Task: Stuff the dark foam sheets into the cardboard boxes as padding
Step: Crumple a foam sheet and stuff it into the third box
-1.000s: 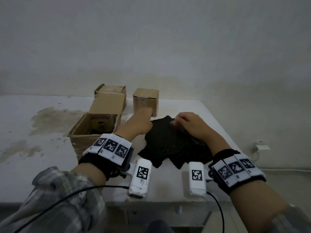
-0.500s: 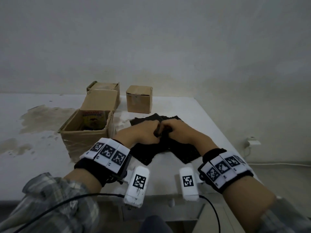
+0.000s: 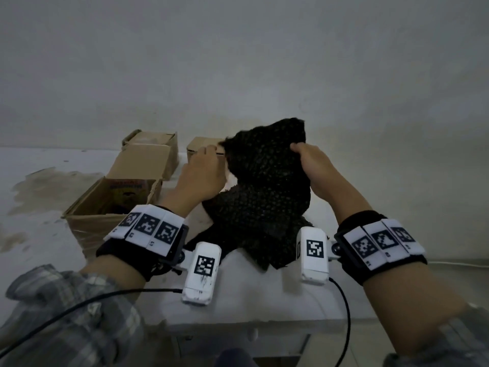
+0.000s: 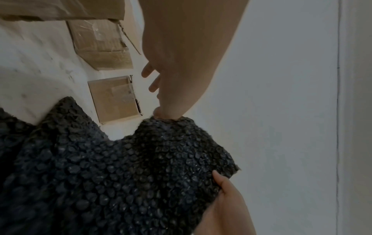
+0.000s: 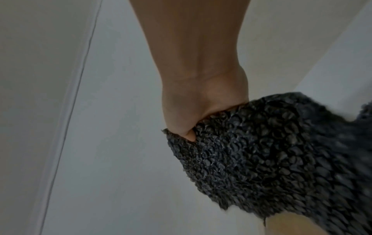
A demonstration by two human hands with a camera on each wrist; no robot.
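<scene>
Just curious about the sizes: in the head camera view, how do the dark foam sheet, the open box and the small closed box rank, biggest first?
1. Dark foam sheet, held up nearer the camera, so unsure.
2. Open box.
3. Small closed box, partly hidden and farthest away.

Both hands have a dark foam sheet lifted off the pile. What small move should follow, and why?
Probably swing the foam sheet leftward toward the open cardboard box. The left hand and right hand both pinch its top edge, so it hangs raised above the table. The box lies left of it, top open.
</scene>
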